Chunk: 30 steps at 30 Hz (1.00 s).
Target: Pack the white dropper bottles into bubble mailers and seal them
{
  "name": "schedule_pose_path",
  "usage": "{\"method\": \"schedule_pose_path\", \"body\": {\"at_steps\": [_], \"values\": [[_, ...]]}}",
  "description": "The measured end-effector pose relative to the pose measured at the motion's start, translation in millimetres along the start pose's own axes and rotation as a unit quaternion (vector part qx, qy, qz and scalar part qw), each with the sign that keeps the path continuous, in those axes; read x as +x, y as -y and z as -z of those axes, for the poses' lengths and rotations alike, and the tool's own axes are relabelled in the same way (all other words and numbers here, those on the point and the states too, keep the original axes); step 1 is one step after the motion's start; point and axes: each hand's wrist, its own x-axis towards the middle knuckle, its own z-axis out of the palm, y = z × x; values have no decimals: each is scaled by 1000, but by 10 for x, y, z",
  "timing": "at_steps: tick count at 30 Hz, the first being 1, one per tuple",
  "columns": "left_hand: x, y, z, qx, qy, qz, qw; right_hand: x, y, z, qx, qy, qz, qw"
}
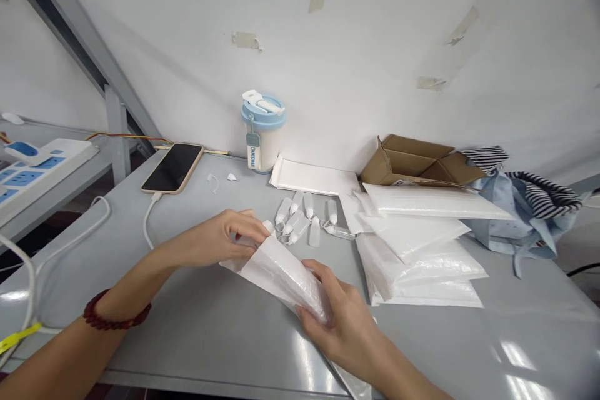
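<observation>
Both my hands hold a white bubble mailer bag (281,272) above the grey table (210,325). My right hand (342,315) grips the bag's near end, fingers wrapped round it. My left hand (225,237) is pinched at the bag's open far end, with a small white bottle (268,225) at its fingertips going into the mouth. Several more small white bottles (302,220) lie just beyond the bag. A red bead bracelet (115,319) sits on my left wrist.
A stack of white mailer bags (417,256) lies to the right, an open cardboard box (417,162) and striped cloth (529,200) behind it. A blue-lidded cup (262,131), a charging phone (173,167) and a power strip (32,169) stand at the back left.
</observation>
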Motion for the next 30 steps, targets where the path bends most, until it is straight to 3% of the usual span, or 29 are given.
{"method": "schedule_pose_path", "body": {"at_steps": [2, 5, 7, 11, 16, 19, 23, 25, 27, 30], "values": [[11, 19, -9, -22, -68, 14, 997, -9, 22, 26, -3, 10, -2, 1000], [72, 108, -67, -3, -217, 76, 973, -32, 62, 65, -23, 46, 11, 999], [152, 205, -156, 71, -248, 67, 964, -49, 86, 75, -36, 82, 30, 996], [332, 418, -361, 239, -208, -15, 948, -61, 114, 69, -46, 120, 50, 991], [397, 522, -383, 285, -209, -14, 935, -39, 95, 94, -48, 108, 37, 992], [317, 464, -243, 235, -254, 42, 937, -19, 49, 109, -42, 73, 23, 996], [111, 281, 34, 41, -310, 118, 943, 6, -32, 101, -31, 14, -2, 999], [10, 195, 146, 5, -278, 119, 953, 12, -59, 91, -24, -1, -9, 1000], [-57, 135, 199, 33, -224, 115, 967, 11, -72, 79, -18, -11, -12, 1000], [-71, 75, 154, 56, -123, 93, 986, 5, -66, 54, -16, -14, -6, 1000]]}}
